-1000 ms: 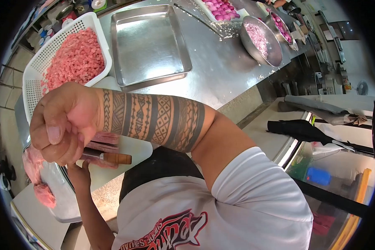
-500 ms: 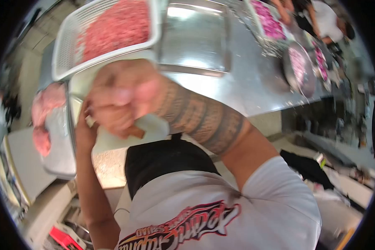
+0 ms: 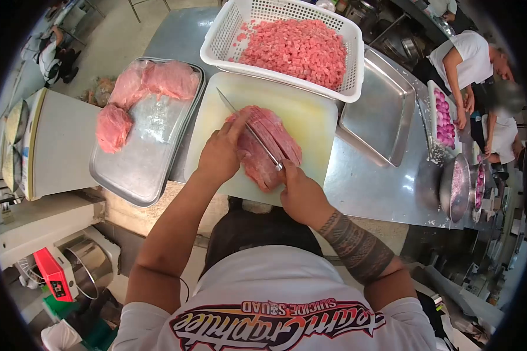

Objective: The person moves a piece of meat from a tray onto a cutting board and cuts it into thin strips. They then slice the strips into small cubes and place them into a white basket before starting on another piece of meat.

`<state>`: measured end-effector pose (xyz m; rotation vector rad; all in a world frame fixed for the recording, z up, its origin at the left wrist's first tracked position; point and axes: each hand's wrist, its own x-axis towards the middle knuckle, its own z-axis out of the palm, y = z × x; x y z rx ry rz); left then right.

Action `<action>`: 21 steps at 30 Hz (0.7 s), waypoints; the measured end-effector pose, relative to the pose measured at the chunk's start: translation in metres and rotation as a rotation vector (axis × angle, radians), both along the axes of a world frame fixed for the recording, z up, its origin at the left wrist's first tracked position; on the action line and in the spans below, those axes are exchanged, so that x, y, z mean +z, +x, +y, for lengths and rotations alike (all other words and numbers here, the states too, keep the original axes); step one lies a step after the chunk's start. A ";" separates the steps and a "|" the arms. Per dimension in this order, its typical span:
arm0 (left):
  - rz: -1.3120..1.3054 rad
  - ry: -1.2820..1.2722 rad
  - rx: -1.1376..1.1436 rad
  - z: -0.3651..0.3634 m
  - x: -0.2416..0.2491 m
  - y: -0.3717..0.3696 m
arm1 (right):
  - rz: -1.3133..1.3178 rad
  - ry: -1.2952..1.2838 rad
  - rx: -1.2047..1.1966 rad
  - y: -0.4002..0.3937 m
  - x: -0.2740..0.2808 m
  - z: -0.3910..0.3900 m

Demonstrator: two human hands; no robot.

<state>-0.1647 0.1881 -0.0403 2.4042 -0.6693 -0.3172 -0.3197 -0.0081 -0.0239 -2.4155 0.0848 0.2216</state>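
Note:
A slab of raw pink meat (image 3: 262, 167) lies on the pale cutting board (image 3: 310, 99), with long parallel slits along its right side. My right hand (image 3: 303, 196) is wrapped round the handle of a knife (image 3: 262, 143), whose blade crosses the meat at a slant, its tip pointing to the upper left past the meat's edge. My left hand (image 3: 223, 151) grips the meat by its left side, fingers bent against it close to the blade. Some of those fingertips are hidden by the blade and the meat.
Larger raw meat pieces (image 3: 152, 82) rest in a metal tray (image 3: 140, 169) on the left. Behind the board stands a white perforated basket (image 3: 208, 50) of diced meat (image 3: 298, 52). A shallow metal pan (image 3: 375, 120) lies to the right, beyond it purple onions (image 3: 445, 120), a bowl (image 3: 455, 187) and co-workers (image 3: 468, 58).
My hands, earlier blurred together over the board's left part, are now apart on the meat, with the knife laid across it. The view has turned, and the basket appears further right.

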 end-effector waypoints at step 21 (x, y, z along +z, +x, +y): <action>0.104 0.056 -0.015 0.004 0.004 0.013 | 0.400 -0.221 0.065 0.024 0.099 -0.007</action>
